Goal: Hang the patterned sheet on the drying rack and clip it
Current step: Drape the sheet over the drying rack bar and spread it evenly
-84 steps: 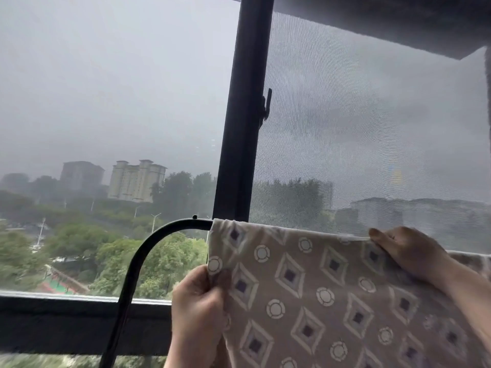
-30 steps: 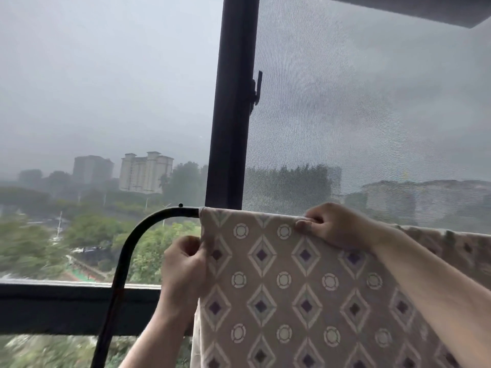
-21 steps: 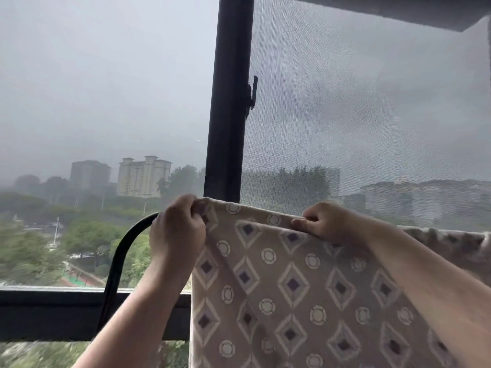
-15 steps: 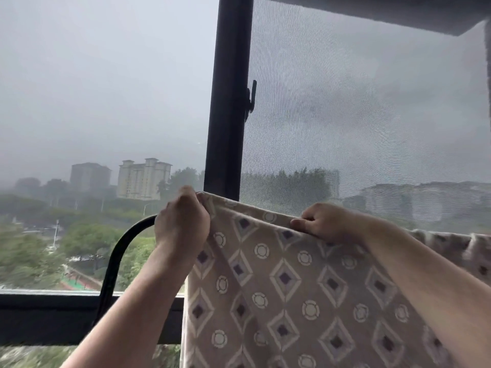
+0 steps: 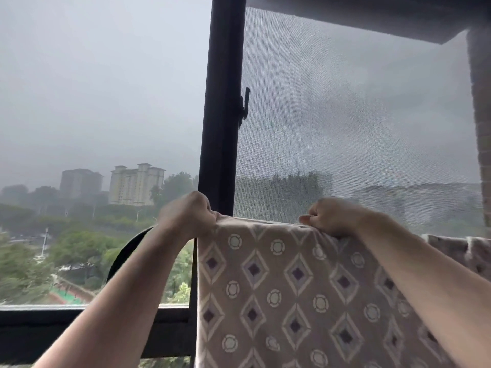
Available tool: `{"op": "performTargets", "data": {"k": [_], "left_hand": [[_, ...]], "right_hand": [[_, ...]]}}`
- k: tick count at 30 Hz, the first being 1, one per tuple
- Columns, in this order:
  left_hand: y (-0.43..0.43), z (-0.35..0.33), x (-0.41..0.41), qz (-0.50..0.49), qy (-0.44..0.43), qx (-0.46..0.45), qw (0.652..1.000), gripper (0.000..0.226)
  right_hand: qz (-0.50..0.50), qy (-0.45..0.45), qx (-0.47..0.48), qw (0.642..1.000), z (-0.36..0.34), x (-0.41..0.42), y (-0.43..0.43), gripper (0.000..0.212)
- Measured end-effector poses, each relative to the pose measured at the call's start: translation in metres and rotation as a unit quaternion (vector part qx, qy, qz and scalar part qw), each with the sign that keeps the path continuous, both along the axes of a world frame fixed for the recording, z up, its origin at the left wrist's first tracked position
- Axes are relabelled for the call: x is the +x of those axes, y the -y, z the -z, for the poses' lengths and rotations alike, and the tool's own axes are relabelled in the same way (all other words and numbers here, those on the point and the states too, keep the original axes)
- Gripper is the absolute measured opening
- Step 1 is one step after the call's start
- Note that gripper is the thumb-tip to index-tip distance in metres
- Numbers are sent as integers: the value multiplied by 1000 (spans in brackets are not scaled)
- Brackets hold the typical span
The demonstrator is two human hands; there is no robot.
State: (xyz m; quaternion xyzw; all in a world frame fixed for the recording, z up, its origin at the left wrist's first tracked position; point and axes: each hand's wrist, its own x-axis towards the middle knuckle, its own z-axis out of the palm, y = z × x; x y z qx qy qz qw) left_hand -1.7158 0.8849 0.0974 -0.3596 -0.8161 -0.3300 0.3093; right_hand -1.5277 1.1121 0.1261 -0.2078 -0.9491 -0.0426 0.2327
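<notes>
In front of the window frame [image 5: 223,102], the sheet [image 5: 292,288] hangs over the top of the rack [image 5: 125,248]. My left hand [image 5: 188,216] clutches the sheet's top left corner, and my right hand [image 5: 332,216] grips its top edge further right.

We see the drying rack [image 5: 121,249] only as a black tube that rises in a curve on the left of the dark window post [image 5: 223,128] and bends level toward it. From the post rightward the tube is hidden under cloth, so we cannot follow it further. Over it lies the patterned sheet [image 5: 292,288], beige with diamonds and rings. Its top fold runs from the post to the far right, where it bunches into puckers. The near face hangs flat below the post, its left edge dropping straight in line with the post's left side.
</notes>
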Motion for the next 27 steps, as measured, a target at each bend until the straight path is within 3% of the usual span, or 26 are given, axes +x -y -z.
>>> {"op": "performTargets", "data": {"k": [4, 6, 8, 11, 15, 19, 21, 25, 27], "left_hand": [[5, 1, -4, 3, -22, 19, 1000, 29], [9, 6, -6, 52, -28, 17, 998, 39], [17, 12, -6, 119, -4, -22, 993, 49], [26, 13, -3, 149, -31, -77, 985, 44], [23, 13, -3, 163, -53, -97, 980, 33], [12, 14, -2, 162, -51, -115, 979, 37], [8, 14, -3, 151, -40, -114, 981, 40], [7, 11, -4, 95, -51, -148, 983, 46], [9, 8, -2, 81, -38, -151, 985, 55]], "right_hand": [[-106, -32, 45, 993, 29, 4, 28, 48], [-101, -44, 112, 988, 38, 5, 32, 59], [-82, -47, 120, 988, 37, 7, 25, 77], [-60, -23, 23, 998, 30, 11, 11, 92], [-88, -8, -85, 992, 24, 15, -2, 92], [-106, 18, -159, 981, 17, 23, -12, 96], [-99, -8, -111, 989, 19, 26, -6, 90], [-95, -58, 127, 986, 38, 12, 20, 50], [-100, -31, 88, 991, 37, 3, 25, 51]]}}
